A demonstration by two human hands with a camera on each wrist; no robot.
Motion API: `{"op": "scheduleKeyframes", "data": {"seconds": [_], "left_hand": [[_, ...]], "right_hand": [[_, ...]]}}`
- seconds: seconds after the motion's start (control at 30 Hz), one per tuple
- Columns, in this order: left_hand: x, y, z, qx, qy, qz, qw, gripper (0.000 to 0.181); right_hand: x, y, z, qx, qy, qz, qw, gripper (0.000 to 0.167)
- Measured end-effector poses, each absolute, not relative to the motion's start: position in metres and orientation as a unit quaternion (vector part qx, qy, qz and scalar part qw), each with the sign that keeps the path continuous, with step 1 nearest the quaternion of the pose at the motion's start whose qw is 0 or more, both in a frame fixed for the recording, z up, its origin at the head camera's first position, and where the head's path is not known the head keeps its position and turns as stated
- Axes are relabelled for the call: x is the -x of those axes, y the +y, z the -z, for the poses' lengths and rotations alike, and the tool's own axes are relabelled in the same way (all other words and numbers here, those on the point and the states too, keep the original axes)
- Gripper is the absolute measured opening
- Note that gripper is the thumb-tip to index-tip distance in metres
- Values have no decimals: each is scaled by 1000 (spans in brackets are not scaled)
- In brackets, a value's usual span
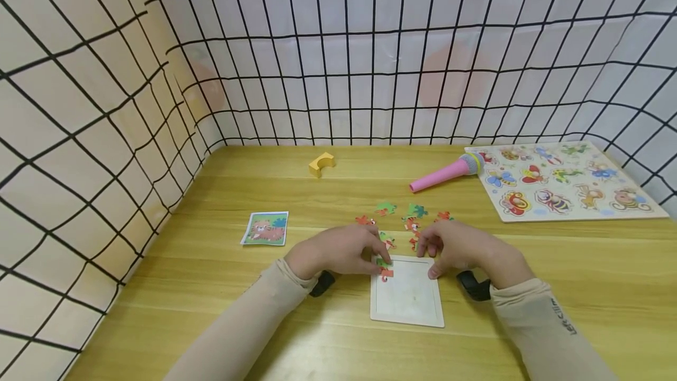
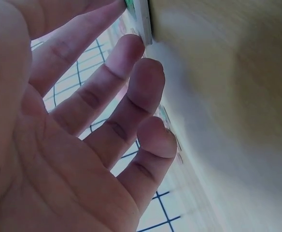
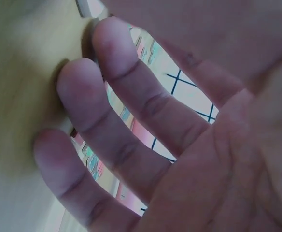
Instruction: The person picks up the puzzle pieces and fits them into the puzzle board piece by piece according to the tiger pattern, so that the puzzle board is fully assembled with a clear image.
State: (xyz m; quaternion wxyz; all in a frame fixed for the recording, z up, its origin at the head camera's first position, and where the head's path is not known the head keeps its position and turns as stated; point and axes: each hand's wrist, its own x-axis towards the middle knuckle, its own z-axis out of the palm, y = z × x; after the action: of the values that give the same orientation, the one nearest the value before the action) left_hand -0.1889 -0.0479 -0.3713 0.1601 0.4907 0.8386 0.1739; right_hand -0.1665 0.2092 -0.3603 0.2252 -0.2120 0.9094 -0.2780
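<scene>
In the head view, a white puzzle tray (image 1: 407, 296) lies flat on the table, with green and red pieces in its upper left corner. My left hand (image 1: 341, 249) pinches a jigsaw piece (image 1: 384, 263) there between thumb and index finger; its other fingers (image 2: 148, 84) extend loosely beside the tray. At the tray's right edge rests the thumb of my right hand (image 1: 465, 249), which holds nothing. Its bent fingers (image 3: 83, 92) touch the table by the upper right corner. Loose pieces, including a red one (image 1: 411, 224), lie beyond the tray, partly hidden by the hands.
A picture card (image 1: 266, 229) of a pink animal lies to the left. Farther back are a yellow arch block (image 1: 321, 164) and a pink toy microphone (image 1: 446, 173). The microphone's head meets an insect puzzle board (image 1: 568, 178) at right. Black netting (image 1: 346, 46) encloses the table.
</scene>
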Motion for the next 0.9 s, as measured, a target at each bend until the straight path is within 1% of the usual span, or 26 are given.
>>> {"op": "scheduleKeyframes", "data": {"seconds": [0.2,0.37,0.57,0.73,0.9], "left_hand": [[194,-51,372,-485,837,-201,153,19],[200,-53,372,-458,845,-232,149,27],[217,-50,373,-421,863,-252,122,41],[234,-43,373,-371,884,-264,105,43],[250,-33,374,-348,902,-244,83,44]], "right_hand": [[168,208,361,209,908,284,226,31],[168,208,362,205,908,286,228,31],[167,208,362,209,906,291,226,32],[168,207,362,209,907,285,227,32],[168,206,363,210,908,282,227,33]]}}
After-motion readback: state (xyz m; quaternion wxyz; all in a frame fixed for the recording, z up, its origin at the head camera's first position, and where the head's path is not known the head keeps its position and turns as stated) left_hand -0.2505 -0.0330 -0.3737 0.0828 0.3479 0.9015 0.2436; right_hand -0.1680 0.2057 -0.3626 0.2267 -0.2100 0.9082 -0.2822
